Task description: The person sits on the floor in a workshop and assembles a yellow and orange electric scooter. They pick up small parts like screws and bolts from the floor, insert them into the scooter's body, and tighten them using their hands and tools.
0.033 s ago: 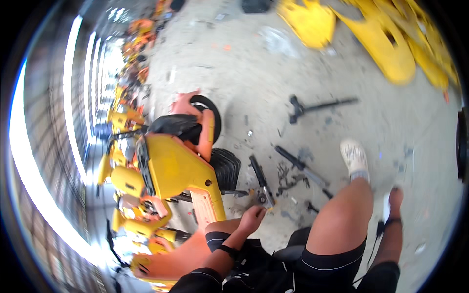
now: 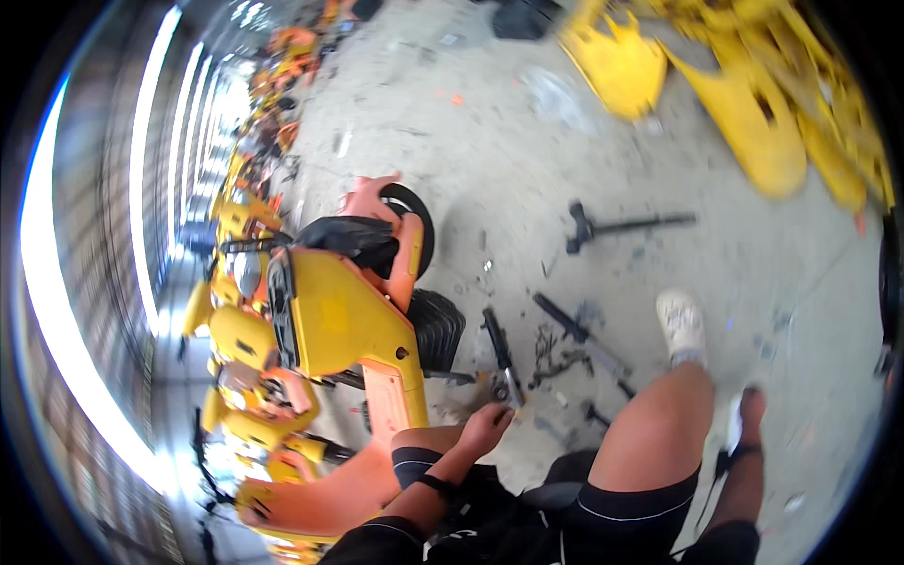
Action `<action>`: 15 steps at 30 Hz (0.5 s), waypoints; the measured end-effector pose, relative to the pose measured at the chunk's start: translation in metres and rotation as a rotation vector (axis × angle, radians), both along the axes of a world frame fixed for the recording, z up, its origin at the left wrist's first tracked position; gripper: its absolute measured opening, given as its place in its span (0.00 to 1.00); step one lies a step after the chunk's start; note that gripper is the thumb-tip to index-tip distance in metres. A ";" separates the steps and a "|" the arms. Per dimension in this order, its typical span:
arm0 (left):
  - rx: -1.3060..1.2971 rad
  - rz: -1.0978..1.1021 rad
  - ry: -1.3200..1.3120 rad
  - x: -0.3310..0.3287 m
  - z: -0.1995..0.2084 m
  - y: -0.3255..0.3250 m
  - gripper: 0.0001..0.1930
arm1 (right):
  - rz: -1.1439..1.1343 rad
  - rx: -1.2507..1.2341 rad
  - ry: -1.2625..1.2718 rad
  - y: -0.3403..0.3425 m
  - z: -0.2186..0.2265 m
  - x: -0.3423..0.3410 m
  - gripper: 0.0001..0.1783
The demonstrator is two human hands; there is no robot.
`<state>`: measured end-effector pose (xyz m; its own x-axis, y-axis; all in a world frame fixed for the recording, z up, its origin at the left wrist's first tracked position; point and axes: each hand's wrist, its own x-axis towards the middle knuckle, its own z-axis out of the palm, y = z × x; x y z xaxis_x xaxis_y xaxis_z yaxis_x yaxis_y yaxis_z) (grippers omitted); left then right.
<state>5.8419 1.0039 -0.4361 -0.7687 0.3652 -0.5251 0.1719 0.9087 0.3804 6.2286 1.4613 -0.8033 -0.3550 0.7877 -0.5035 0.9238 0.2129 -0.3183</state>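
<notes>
My left hand (image 2: 485, 429) is closed beside my left knee, its fingers curled together. Whatever it may hold is too small to name. Just beyond its fingertips lies a black and silver shock absorber (image 2: 503, 356) on the floor. My right hand (image 2: 751, 407) hangs low on the right, past my right knee, with its fingers curled along something white (image 2: 735, 421) that I cannot make out. Close by on my left stands a yellow and orange scooter (image 2: 344, 315), with a black wheel and black bellows-like part showing.
A second shock absorber (image 2: 581, 333) and dark small parts (image 2: 556, 363) lie ahead of me. Farther off is a black T-shaped fork stem (image 2: 631, 225). Yellow body panels (image 2: 744, 118) pile up at the far right. More scooters (image 2: 247, 334) line the left.
The view has turned slightly, so the floor and yellow panels sit a little lower in it. My left hand stays beside my knee; my right hand appears slightly lower.
</notes>
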 end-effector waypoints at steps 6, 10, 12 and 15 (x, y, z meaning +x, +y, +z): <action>0.363 0.121 0.160 0.008 0.016 -0.024 0.13 | -0.089 -0.124 0.587 -0.013 0.178 -0.092 0.08; 0.846 0.635 -0.121 0.017 0.052 -0.023 0.17 | -0.119 -0.107 0.915 -0.019 0.322 -0.171 0.07; 0.979 0.682 -0.180 0.026 0.070 -0.021 0.17 | -0.063 -0.081 1.059 -0.008 0.379 -0.201 0.06; 1.096 0.642 -0.227 0.039 0.060 -0.039 0.15 | 0.055 -0.033 1.176 -0.042 0.478 -0.268 0.08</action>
